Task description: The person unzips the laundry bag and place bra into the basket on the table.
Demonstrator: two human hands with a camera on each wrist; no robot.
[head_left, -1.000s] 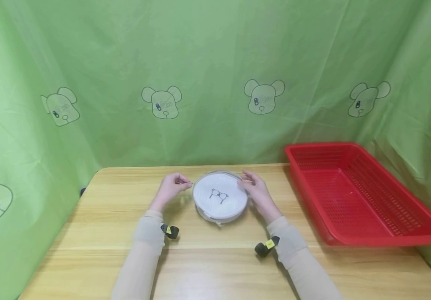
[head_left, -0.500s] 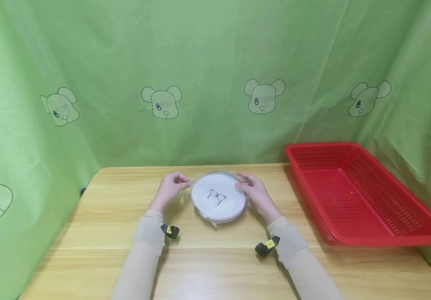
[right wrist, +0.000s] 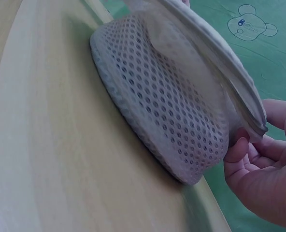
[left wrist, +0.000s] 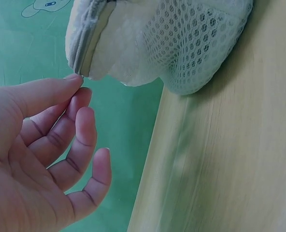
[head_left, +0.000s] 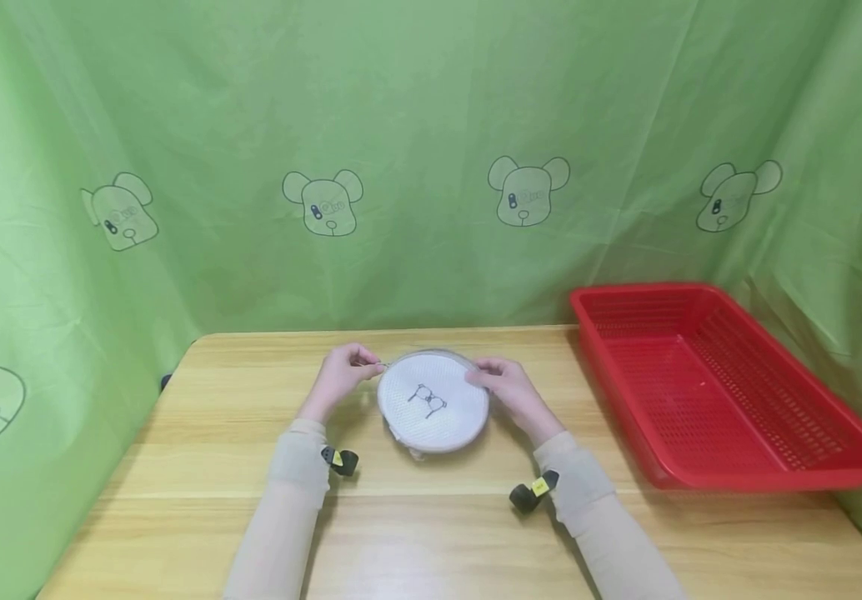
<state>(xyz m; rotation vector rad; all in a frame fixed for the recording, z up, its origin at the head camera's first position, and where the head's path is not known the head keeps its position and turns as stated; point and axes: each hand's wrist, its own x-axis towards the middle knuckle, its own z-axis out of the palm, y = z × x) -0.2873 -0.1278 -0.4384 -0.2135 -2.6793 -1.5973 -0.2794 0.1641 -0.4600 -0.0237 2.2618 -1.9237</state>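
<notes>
A round white mesh laundry bag [head_left: 431, 425] with a zipper round its rim stands on the table between my hands, a bow-like drawing printed on its lid. At its left edge, my left hand [head_left: 339, 379] pinches the end of the zipper between thumb and index finger; whether that is the pull tab is hidden by the fingertips. The left wrist view shows the zipper [left wrist: 89, 41] rising from that pinch, the other fingers loosely bent. On the right, my right hand [right wrist: 268, 169] grips the bag's zippered rim, thumb over the lid and fingers curled beneath it.
A red plastic basket [head_left: 629, 417] with slotted sides stands at the right of the wooden table [head_left: 198, 467]. Green curtains [head_left: 423, 275] with bear-head prints hang behind the table and on both sides.
The bag has turned slightly and shifted left and toward me. My right hand has moved along with its rim, its fingers drawing in closer. The left hand keeps its pinch in nearly the same place.
</notes>
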